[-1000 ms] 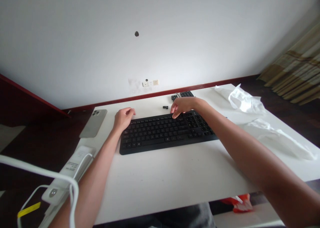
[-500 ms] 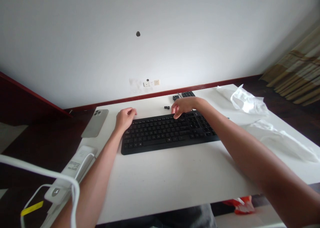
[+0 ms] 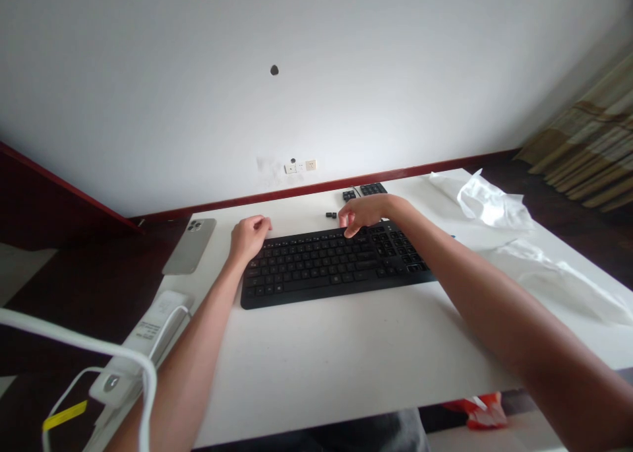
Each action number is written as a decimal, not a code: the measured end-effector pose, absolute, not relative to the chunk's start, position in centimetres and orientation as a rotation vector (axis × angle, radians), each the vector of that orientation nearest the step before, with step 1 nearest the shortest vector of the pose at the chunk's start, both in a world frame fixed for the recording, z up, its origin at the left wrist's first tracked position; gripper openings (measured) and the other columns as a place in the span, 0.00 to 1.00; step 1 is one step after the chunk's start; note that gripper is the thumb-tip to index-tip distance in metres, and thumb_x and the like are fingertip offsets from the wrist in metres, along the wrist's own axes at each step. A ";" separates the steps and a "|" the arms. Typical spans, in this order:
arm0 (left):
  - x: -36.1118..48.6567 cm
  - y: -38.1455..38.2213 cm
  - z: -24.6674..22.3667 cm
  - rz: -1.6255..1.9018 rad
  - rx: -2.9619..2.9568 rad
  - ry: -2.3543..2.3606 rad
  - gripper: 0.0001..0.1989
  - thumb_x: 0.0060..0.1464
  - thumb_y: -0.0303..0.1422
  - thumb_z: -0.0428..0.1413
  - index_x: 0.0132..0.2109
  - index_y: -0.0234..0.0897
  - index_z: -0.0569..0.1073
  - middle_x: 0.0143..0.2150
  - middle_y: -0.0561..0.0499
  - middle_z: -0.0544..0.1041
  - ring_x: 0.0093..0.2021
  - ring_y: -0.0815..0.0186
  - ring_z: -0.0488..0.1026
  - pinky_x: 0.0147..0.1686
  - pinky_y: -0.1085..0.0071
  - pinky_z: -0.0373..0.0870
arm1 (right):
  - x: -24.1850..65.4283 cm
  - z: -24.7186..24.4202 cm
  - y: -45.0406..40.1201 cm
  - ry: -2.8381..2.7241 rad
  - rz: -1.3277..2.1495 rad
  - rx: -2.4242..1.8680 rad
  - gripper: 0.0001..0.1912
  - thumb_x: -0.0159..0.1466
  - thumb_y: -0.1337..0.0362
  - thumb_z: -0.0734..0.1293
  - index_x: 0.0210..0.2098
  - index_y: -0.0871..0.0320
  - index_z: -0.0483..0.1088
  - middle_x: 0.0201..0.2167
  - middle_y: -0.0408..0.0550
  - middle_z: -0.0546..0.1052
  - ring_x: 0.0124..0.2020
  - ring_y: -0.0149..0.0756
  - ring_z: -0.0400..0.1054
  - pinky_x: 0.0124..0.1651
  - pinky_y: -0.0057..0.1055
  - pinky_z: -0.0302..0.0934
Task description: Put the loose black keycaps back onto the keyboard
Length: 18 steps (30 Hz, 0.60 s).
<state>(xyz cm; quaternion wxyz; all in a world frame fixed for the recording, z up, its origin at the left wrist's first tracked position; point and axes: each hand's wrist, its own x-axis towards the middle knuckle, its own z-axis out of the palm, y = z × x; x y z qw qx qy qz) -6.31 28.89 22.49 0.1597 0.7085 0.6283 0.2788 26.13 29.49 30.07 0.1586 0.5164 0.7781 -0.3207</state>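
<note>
A black keyboard (image 3: 306, 284) lies on the white table (image 3: 316, 359). Several positions in its right section look like bare frames without keycaps. Over its top row, my right hand (image 3: 363, 213) bends down with thumb and fingertips close together at the keys; whatever may be between them is hidden. Beside the keyboard's upper left corner rests my left hand (image 3: 248, 235), its fingers curled in and nothing visible in them. Two small loose keycaps (image 3: 331, 215) lie just behind the keyboard. Farther back are more black keycaps (image 3: 373, 189), grouped in blocks and partly covered by my right hand.
A grey phone (image 3: 190, 247) lies at the table's left edge. Nearer stands a white power strip (image 3: 143, 336) with a white cable (image 3: 74, 336) looping in front. Crumpled white plastic bags (image 3: 489, 201) lie on the right. The wall (image 3: 198, 109) rises behind the table.
The view has shifted very slightly. Both hands keep nearly the same place and shape, and the keyboard has not moved on the table.
</note>
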 end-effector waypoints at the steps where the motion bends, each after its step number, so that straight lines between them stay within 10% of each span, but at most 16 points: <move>1: -6.3 28.9 22.5 0.796 2.024 1.799 0.17 0.59 0.42 0.51 0.29 0.40 0.76 0.23 0.54 0.72 0.28 0.65 0.69 0.32 0.70 0.58 | 26.1 30.1 29.5 2.222 -0.918 1.476 0.22 0.59 0.52 0.73 0.50 0.54 0.77 0.50 0.49 0.80 0.47 0.46 0.75 0.40 0.32 0.64; 18: -6.5 28.9 22.3 0.817 2.007 1.746 0.17 0.60 0.44 0.51 0.28 0.40 0.75 0.23 0.55 0.73 0.27 0.65 0.69 0.31 0.70 0.58 | 27.0 28.4 30.5 2.216 -1.015 1.561 0.21 0.55 0.53 0.77 0.47 0.52 0.81 0.47 0.48 0.83 0.44 0.45 0.77 0.39 0.32 0.66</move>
